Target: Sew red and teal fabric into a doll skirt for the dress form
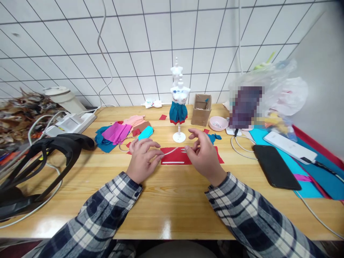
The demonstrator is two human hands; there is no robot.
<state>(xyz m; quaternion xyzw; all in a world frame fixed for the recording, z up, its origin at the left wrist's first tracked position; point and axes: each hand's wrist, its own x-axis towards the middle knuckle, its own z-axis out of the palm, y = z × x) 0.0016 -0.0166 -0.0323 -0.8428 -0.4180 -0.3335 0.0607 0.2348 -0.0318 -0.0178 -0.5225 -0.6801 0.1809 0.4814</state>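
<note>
My left hand [144, 157] pinches a thin white strip [172, 151] between thumb and fingertip; the strip reaches to the right over a piece of red fabric [197, 157]. A second white strip [173, 162] lies flat along the fabric's lower edge. My right hand [204, 154] is curled over the fabric's right part, with small silver tips [184, 150] poking out past the thumb. The rest of that tool is hidden by the hand. Behind the fabric stands a small white mannequin [180, 94] on a round base, dressed in a teal skirt [178, 113] with red trim.
Folded fabric pieces [118, 132] lie at the left, near a black headset [48, 168]. Toward the back right are a cardboard box [201, 110] and a pink bowl [218, 123] of small bits. A black phone [276, 166] and white power bank [290, 147] lie right, with cables.
</note>
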